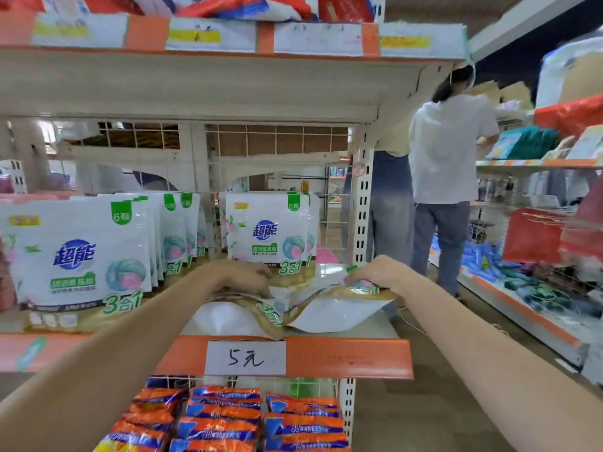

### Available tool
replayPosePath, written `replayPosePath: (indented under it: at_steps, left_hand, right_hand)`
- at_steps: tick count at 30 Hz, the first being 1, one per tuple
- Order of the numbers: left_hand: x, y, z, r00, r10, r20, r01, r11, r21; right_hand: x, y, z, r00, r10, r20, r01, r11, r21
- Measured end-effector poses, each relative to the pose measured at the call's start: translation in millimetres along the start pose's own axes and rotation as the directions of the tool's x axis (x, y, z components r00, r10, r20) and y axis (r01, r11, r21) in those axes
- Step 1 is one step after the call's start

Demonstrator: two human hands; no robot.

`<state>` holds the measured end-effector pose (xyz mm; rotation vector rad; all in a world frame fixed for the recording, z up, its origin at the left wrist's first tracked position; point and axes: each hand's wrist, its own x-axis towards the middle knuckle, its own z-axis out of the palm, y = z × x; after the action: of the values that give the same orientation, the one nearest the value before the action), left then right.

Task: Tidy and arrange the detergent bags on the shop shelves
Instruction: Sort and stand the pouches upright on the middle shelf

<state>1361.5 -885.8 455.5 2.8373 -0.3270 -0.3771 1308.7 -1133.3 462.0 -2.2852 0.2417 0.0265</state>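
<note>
my left hand and right hand each gripped a flat white-and-gold plastic detergent bag lying on the orange-edged shelf.

Landmark: the price tag on the orange shelf edge
Price tag text: handwritten "5元"
Big white bag up and left of the tag: blue brand "超能", green corner badge "6颗", green "3合1" at the bottom
Standing bag straight above the tag: "超能", "6颗", "3合1"
Lying bag just above the tag: "3合1" on its gold edge
Orange packets below the tag: "30", the rest blurred
Upper shelf labels far above the tag: handwriting, unreadable
</note>
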Motion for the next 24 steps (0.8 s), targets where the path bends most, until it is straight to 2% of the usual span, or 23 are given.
replayPosePath:
  at_steps: [2, 4, 7, 10, 11, 13, 15, 16, 18, 19, 21, 23, 24]
  left_hand:
    - [1, -1, 0, 1.000, 0.010, 0.022, -0.008, 0.994, -0.107]
    - [0, 1, -1, 0.999, 0.015, 0.028, -0.011, 0.992, -0.125]
    - [-8, 4, -8, 0.998, 0.052, 0.032, -0.045, 0.984, -0.174]
    - [-18, -3, -15, 0.996, 0.038, -0.080, -0.058, 0.962, -0.265]
    - [-22, -8, -17, 0.991, 0.010, -0.132, -0.050, 0.952, -0.303]
    - [-34, -19, -20, 0.984, -0.016, -0.176, -0.074, 0.865, -0.496]
    - [-48, -30, -22, 0.980, 0.022, -0.198, -0.150, 0.733, -0.663]
    - [-56, -34, -23, 0.973, 0.055, -0.226, -0.202, 0.682, -0.703]
    - [-70, -34, -25, 0.944, 0.075, -0.321, -0.298, 0.610, -0.734]
    - [-74, -33, -27, 0.916, 0.060, -0.397, -0.353, 0.590, -0.726]
    - [-72, -31, -32, 0.847, 0.006, -0.531, -0.464, 0.495, -0.735]
    - [-65, -27, -38, 0.768, -0.077, -0.636, -0.575, 0.354, -0.737]
    - [-61, -23, -39, 0.715, -0.122, -0.688, -0.631, 0.311, -0.711]
  right_hand:
    - [-2, -8, -10, 0.998, -0.024, -0.064, 0.032, 0.990, 0.135]
    - [-4, -20, -23, 0.979, -0.128, -0.156, 0.167, 0.949, 0.269]
    - [-14, -39, -34, 0.912, -0.339, -0.229, 0.409, 0.781, 0.472]
    - [-19, -53, -26, 0.817, -0.504, -0.281, 0.569, 0.626, 0.533]
    - [-14, -56, -20, 0.791, -0.523, -0.317, 0.604, 0.587, 0.539]
    - [-1, -60, -6, 0.767, -0.503, -0.398, 0.638, 0.531, 0.558]
    - [13, -61, 9, 0.781, -0.477, -0.403, 0.624, 0.565, 0.540]
    - [19, -59, 17, 0.808, -0.472, -0.352, 0.588, 0.629, 0.508]
    - [27, -53, 33, 0.868, -0.465, -0.172, 0.496, 0.806, 0.322]
    - [32, -51, 39, 0.887, -0.451, -0.104, 0.463, 0.860, 0.215]
    - [35, -48, 44, 0.906, -0.421, -0.042, 0.423, 0.902, 0.083]
    - [36, -49, 40, 0.904, -0.422, -0.059, 0.426, 0.902, 0.070]
    - [32, -50, 38, 0.908, -0.413, -0.073, 0.419, 0.897, 0.140]
